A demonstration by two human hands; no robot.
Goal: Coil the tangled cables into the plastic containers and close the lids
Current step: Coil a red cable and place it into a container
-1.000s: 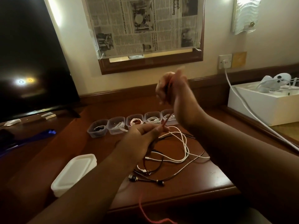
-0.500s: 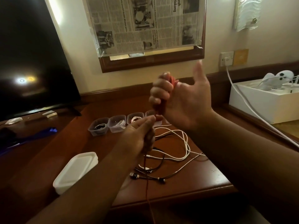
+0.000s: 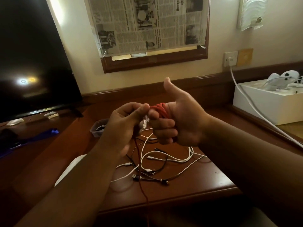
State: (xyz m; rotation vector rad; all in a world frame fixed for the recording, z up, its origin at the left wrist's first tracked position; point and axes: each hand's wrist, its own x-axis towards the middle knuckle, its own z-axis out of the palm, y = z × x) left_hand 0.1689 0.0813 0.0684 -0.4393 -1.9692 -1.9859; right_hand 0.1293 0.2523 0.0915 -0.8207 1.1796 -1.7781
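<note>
A red cable [image 3: 159,109] is wound in several loops round the curled fingers of my right hand [image 3: 178,123], whose thumb sticks up. My left hand [image 3: 124,126] pinches the same cable just left of the coil, and its loose red tail [image 3: 141,177] hangs down past the desk edge. Below my hands a tangle of white and black cables [image 3: 157,163] lies on the wooden desk. One small clear container [image 3: 98,128] with a dark cable inside shows behind my left hand; the rest of that row is hidden. A stack of white lids [image 3: 68,169] peeks out beside my left forearm.
A dark TV screen [image 3: 32,63] stands at the left. A white box [image 3: 268,105] with white devices sits at the right, and a thick white cord [image 3: 250,105] runs from the wall socket [image 3: 230,58] across it. A blue object [image 3: 39,136] lies at the far left.
My right hand dropped lower with more red loops round its fingers. My left hand rose to meet it at the coil. The camera view shifted closer, hiding most containers.
</note>
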